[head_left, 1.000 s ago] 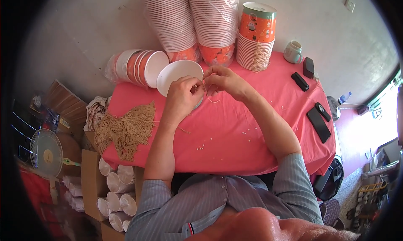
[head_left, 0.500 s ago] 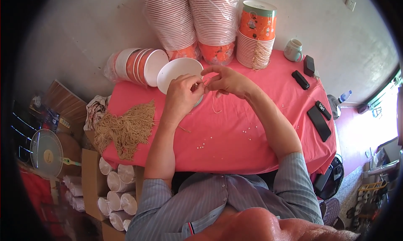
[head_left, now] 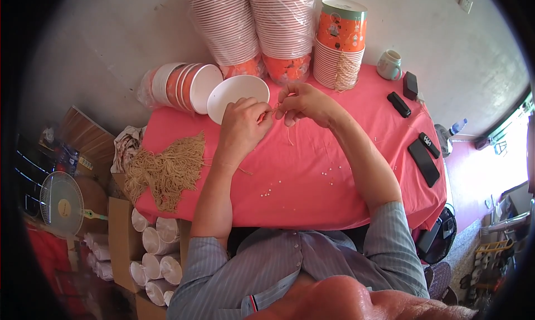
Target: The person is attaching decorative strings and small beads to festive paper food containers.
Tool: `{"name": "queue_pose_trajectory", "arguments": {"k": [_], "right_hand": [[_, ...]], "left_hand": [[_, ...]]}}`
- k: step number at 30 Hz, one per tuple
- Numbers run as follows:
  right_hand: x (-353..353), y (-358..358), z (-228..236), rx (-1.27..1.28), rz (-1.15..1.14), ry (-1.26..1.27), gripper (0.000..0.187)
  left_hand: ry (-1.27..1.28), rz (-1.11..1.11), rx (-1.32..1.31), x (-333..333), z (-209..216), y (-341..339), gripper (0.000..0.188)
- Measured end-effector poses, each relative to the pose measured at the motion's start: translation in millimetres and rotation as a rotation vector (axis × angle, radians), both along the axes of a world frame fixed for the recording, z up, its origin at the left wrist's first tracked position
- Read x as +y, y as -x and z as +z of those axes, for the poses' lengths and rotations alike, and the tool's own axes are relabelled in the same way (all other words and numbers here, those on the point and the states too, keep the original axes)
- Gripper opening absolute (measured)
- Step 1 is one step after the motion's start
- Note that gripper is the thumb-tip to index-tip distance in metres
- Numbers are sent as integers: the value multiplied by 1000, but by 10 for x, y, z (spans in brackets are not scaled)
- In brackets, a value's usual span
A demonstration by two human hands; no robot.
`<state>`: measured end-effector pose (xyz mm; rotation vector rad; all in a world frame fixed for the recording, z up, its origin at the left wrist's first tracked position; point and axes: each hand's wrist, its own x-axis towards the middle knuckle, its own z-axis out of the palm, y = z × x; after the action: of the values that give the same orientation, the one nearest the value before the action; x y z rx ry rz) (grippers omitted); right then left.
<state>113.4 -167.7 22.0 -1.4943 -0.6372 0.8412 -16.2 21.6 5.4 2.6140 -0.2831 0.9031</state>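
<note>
1. The left hand (head_left: 242, 125) pinches a thin tan string (head_left: 289, 135) between thumb and forefinger.
2. The right hand (head_left: 309, 105), just beside it, has its fingers bent at the string; whether they grip it, I cannot tell.
3. The string crosses the small gap between the hands, running roughly left to right; its loose end hangs below the right hand's fingers, long axis pointing toward the person's body.
4. Just beyond the left hand is a white tub (head_left: 231, 91), mouth facing up, its near side partly hidden by that hand; whether they touch is unclear.
5. White beads (head_left: 265, 194) lie scattered on the pink-covered table (head_left: 278, 164), between the forearms.
6. A bundle of tan strings (head_left: 167, 169) lies left of the left forearm.
7. Beyond the left hand and leftward, nested tubs (head_left: 181, 91) lie sideways, mouths toward the white tub.
8. Beyond the right hand stands an orange-and-white stack (head_left: 341, 36).
</note>
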Motion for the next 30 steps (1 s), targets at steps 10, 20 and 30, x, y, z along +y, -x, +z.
{"name": "queue_pose_trajectory", "arguments": {"k": [10,20,30], "right_hand": [[41,-2,-44,-8,10,10,20],[67,-18,-122,-73,-6,-24,19],[83,24,-107,-88,4,-73,20]], "left_hand": [[-21,4,13,-9,3,7,9],[16,-43,39,15,17,21,7],[14,-82,-25,-9,101,78,7]]}}
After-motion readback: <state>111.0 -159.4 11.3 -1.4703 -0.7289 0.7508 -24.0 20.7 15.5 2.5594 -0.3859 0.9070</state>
